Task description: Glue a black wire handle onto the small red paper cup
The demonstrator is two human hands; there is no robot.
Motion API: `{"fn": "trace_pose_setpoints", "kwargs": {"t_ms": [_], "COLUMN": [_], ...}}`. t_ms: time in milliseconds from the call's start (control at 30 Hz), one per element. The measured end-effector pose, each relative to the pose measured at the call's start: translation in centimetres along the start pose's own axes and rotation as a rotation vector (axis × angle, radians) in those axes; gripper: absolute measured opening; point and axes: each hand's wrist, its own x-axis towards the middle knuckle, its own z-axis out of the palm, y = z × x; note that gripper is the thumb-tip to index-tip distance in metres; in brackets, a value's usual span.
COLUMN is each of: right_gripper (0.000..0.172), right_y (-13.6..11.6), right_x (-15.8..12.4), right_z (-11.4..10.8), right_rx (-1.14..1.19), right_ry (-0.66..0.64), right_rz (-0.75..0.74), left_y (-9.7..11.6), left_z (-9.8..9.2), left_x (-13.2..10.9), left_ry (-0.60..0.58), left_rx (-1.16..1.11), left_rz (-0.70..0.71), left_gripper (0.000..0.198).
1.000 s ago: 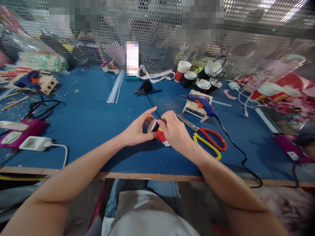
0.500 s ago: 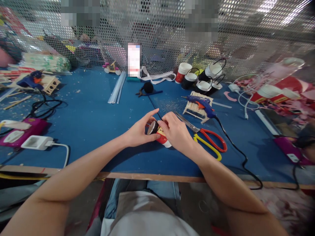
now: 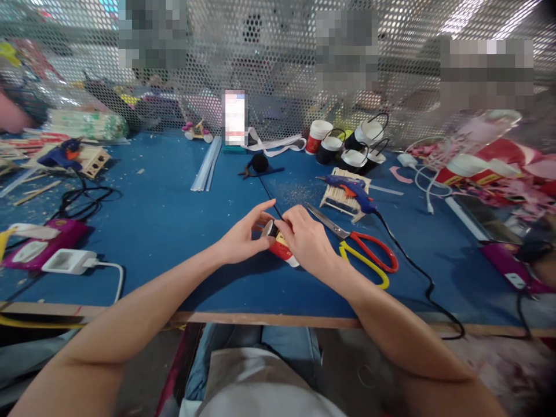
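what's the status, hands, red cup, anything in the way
Left hand and right hand holding tipped red cup. Black cord from black ball to hands. Scissors near right hand, apparently not blocking.

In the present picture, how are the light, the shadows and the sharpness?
Head view: bright streaks at upper right; head view: shadow on the blue tabletop beside the left forearm; head view: pink scraps look smeared, scissors crisper, label on held cup unreadable.

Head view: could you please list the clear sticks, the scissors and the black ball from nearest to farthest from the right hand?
From the right hand:
1. Scissors, just to its right.
2. Black ball, ahead and left.
3. Clear sticks, ahead, farther left.
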Motion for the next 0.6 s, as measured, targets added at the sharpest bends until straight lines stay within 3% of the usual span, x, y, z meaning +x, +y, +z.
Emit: {"fn": "trace_pose_setpoints", "kwargs": {"t_ms": [233,400,600], "right_gripper": [0.025,0.025,0.025], "right_y": [0.2,0.2,0.1], "right_x": [-0.1,0.0,0.1], "right_z": [0.3,0.2,0.0], "right_rx": [-0.016,-0.013,-0.003], "right_ry": [0.041,0.021,0.003], "right_rz": [-0.022,0.011,0.015], "left_y": [-0.6,0.1,0.4], "left_z": [-0.1,-0.4,-0.5], "left_x": [0.2,0.2,0.2], "left_ry": [-0.002,0.012,0.012], "left_rx": [-0.107,-0.044,-0.004], "left_rz": [0.006,-0.082,-0.081], "left_gripper": [0.066,0.060,0.059]}}
